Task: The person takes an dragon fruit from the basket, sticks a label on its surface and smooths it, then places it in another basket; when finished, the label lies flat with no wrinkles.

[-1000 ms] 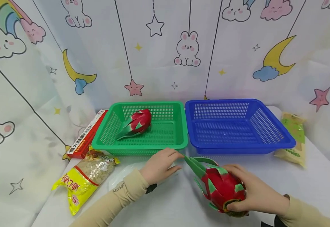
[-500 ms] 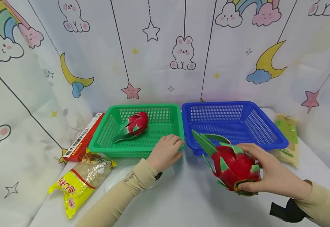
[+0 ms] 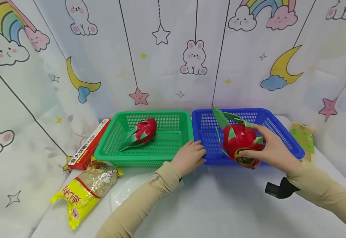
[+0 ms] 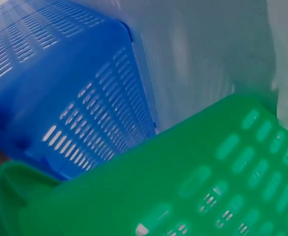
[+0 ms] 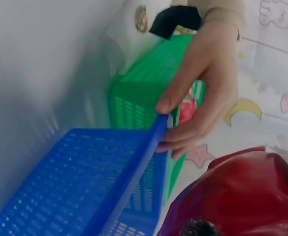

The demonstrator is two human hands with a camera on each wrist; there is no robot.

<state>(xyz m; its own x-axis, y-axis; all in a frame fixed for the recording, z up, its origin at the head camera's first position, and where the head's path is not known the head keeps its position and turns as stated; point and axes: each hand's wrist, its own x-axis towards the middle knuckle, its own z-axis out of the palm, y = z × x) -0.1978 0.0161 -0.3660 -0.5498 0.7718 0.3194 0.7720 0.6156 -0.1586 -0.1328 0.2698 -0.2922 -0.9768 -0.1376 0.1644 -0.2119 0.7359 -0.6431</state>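
My right hand (image 3: 275, 150) grips a red dragon fruit (image 3: 239, 137) with long green leaf tips and a round dark label. It hangs over the front part of the blue basket (image 3: 293, 150); in the right wrist view the dragon fruit (image 5: 242, 196) fills the lower right corner. My left hand (image 3: 189, 157) is at the near left corner of the blue basket. The right wrist view shows the left hand (image 5: 203, 93) pinching the blue rim between thumb and fingers. A second dragon fruit (image 3: 144, 132) lies in the green basket (image 3: 143, 162), leaves pointing left.
Left of the green basket lie a red pasta box (image 3: 89, 145) and a yellow bag of dry food (image 3: 86, 190). A green and beige packet (image 3: 303, 138) is behind the blue basket's right side. Clear plastic (image 3: 125, 190) lies under my left forearm. A printed curtain (image 3: 167, 66) hangs behind.
My right hand has lifted the dragon fruit from the near table up and forward to over the blue basket. My left hand has shifted right and now holds that basket's rim.
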